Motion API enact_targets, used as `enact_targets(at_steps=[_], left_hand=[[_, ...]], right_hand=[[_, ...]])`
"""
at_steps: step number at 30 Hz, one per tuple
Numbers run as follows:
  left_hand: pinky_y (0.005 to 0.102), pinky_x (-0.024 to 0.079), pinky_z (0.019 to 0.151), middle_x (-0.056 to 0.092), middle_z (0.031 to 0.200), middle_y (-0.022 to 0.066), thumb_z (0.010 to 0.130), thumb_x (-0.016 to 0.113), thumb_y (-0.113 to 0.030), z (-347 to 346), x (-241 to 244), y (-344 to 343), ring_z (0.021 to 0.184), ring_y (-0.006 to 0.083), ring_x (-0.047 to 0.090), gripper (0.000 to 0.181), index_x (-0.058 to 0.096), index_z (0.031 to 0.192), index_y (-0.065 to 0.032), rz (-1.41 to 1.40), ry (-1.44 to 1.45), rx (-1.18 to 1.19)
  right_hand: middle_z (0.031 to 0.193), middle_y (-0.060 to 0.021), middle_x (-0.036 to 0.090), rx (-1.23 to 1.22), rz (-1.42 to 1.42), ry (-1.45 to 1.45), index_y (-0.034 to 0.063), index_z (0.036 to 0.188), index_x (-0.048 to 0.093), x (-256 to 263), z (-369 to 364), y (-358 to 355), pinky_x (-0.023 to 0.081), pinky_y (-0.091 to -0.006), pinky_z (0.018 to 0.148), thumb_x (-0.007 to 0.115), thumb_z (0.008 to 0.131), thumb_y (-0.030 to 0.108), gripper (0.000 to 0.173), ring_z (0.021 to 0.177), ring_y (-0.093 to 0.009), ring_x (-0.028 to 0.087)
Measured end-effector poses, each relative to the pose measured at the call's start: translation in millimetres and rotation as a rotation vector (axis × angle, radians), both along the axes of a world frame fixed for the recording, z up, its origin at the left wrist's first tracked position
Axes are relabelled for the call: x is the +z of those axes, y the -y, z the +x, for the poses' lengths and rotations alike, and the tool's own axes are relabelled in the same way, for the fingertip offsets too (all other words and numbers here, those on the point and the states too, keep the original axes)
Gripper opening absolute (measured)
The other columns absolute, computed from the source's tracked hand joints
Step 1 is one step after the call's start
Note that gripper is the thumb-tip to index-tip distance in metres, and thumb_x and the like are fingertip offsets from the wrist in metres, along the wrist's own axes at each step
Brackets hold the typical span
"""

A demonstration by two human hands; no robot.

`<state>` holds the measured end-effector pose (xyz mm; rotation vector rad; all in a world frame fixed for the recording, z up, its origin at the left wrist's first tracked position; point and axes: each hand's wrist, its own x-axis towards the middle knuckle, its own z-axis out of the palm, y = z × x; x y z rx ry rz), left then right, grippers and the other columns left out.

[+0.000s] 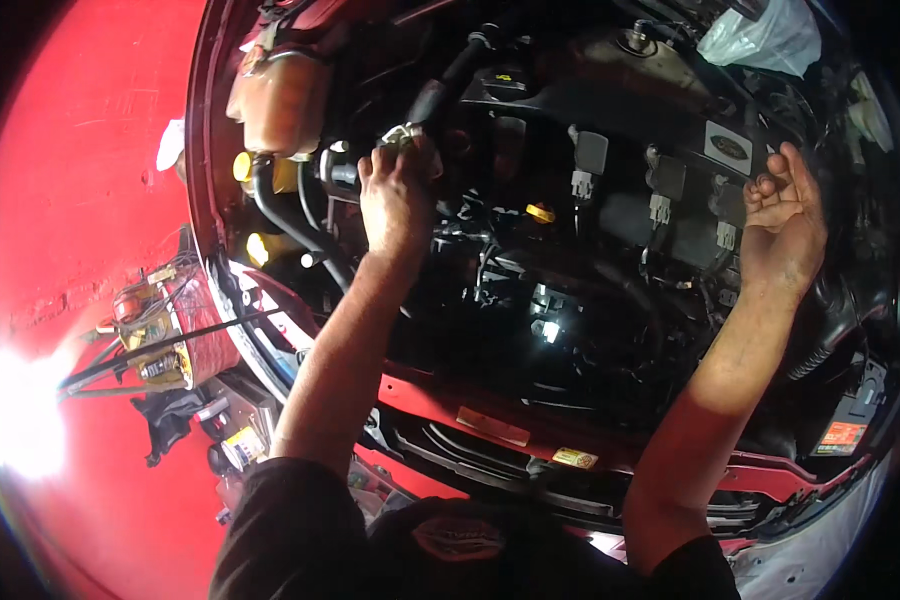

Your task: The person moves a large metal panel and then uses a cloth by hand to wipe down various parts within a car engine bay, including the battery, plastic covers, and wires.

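Observation:
Below me lies the engine bay of a red car. My left hand (399, 191) reaches to the left end of the engine, its fingers curled over a part by the end of a thick black hose (442, 94); what it grips is hidden under the hand. To its left is an orange-brown plastic coolant reservoir (281, 101). My right hand (784, 217) is raised above the right end of the black engine cover, palm turned up and fingers partly bent; a small thin object may be at its fingertips. Ignition coils (591, 154) with grey connectors (658, 210) stand between the hands.
A yellow-handled dipstick (540, 214) sits mid-engine. At the front runs the red crossmember (493, 424). A battery (847, 420) is at the lower right, a plastic bag (765, 37) at the upper right. A bucket (202, 330) with cables and a bright lamp (21, 412) stand left.

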<state>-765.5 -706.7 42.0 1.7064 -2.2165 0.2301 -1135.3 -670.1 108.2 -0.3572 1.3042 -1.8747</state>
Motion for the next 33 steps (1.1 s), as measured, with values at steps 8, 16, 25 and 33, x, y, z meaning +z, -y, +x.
enact_targets(at_steps=[8,16,25,33], left_hand=[[0.0392,0.052,0.064,0.068,0.078,0.0141,0.085,0.061,-0.020,-13.4,8.1,-23.5,0.075,0.0286,0.068,0.017,0.067,0.083,-0.0042,0.575,-0.193,0.300],[0.0390,0.053,0.074,0.065,0.088,0.0099,0.084,0.059,-0.017,-7.2,40.9,-35.6,0.084,0.0284,0.064,0.011,0.067,0.089,-0.0115,0.481,0.190,0.271],[0.0520,0.041,0.089,0.045,0.128,0.0155,0.079,0.053,-0.008,-52.7,-10.4,-35.5,0.115,0.0410,0.042,0.056,0.044,0.134,-0.0053,0.369,0.205,-0.133],[0.0535,0.038,0.092,0.052,0.124,0.0113,0.085,0.051,-0.013,-51.8,14.3,-27.8,0.118,0.0371,0.044,0.041,0.053,0.125,-0.0056,0.345,0.516,-0.205]], right_hand=[[0.088,-0.0081,0.063,0.024,-0.009,0.090,-0.0022,0.106,0.065,0.0,-2.2,3.5,0.041,-0.0289,0.072,0.048,0.093,0.015,0.028,0.072,-0.013,0.053],[0.088,-0.0090,0.063,0.018,-0.032,0.099,-0.0042,0.105,0.064,-1.2,-5.2,1.4,0.041,-0.0296,0.072,0.050,0.092,0.014,0.026,0.072,-0.014,0.053],[0.090,-0.0087,0.063,0.011,-0.059,0.141,-0.0024,0.106,0.064,3.4,0.7,2.9,0.041,-0.0292,0.072,0.050,0.093,0.015,0.026,0.075,-0.014,0.054],[0.089,-0.0095,0.062,-0.010,-0.028,0.140,-0.0032,0.106,0.063,3.9,-0.5,0.8,0.042,-0.0293,0.071,0.050,0.093,0.014,0.026,0.074,-0.015,0.054]])
